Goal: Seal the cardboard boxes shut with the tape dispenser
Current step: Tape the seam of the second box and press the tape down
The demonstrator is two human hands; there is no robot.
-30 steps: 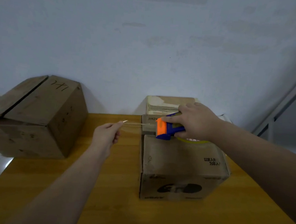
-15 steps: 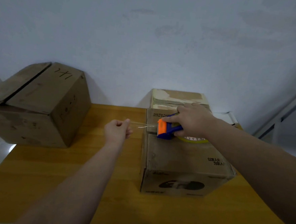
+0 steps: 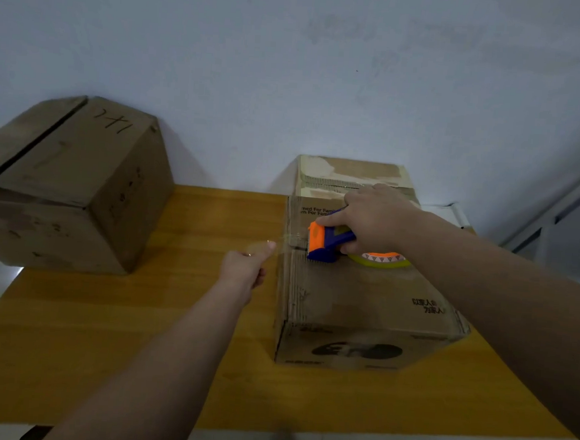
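Atop the box (image 3: 362,293), right hand (image 3: 378,219) grips tape dispenser (image 3: 328,241); left hand (image 3: 244,268), pinching tape end (image 3: 280,246), has drawn closer.

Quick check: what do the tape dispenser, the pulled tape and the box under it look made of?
The tape dispenser looks like moulded plastic: smooth orange and blue body, slight sheen. The tape is thin clear film, glossy; the table shows through it. The box is brown corrugated cardboard, matte, with faint ribbing on top.
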